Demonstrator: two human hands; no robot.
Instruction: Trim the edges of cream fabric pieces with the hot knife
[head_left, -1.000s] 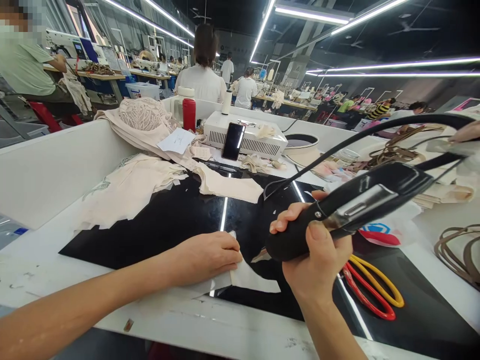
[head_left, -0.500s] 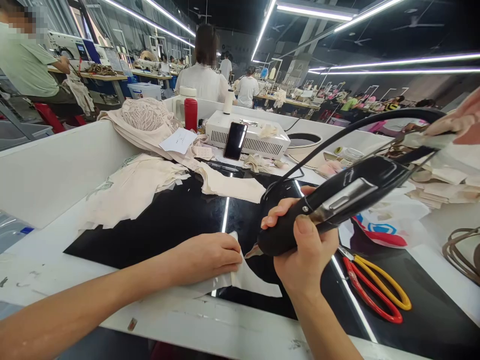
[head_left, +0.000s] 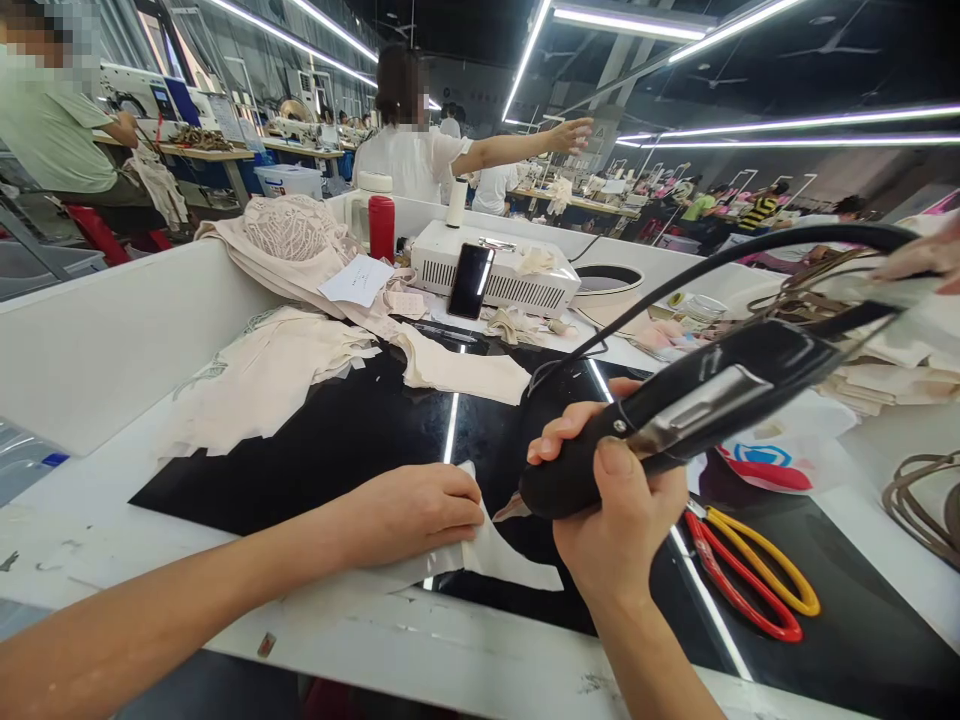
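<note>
My left hand [head_left: 424, 512] has its fingers pressed together on a pale cream fabric piece [head_left: 514, 560] at the front edge of the black work surface [head_left: 360, 420]. My right hand [head_left: 619, 495] is wrapped around a black corded hand tool [head_left: 697, 405] with a silver metal plate along its side. The tool is raised and tilted, its far end pointing up to the right. A blurred hand of another person [head_left: 926, 258] is beside that far end. Scissors [head_left: 750, 575] with red and yellow handles lie right of my right wrist.
Cream fabric pieces [head_left: 262, 375] are stacked at left, with a strip of fabric [head_left: 469, 365] in the middle. Behind stand a phone [head_left: 471, 282], a white vented box [head_left: 495, 270] and a red bottle [head_left: 382, 227]. A black cable [head_left: 675, 265] arches over the right side.
My right hand and the tool have shifted slightly right. The scissors have moved a little. A person ahead has stretched an arm out to the right. My left hand stays on the fabric.
</note>
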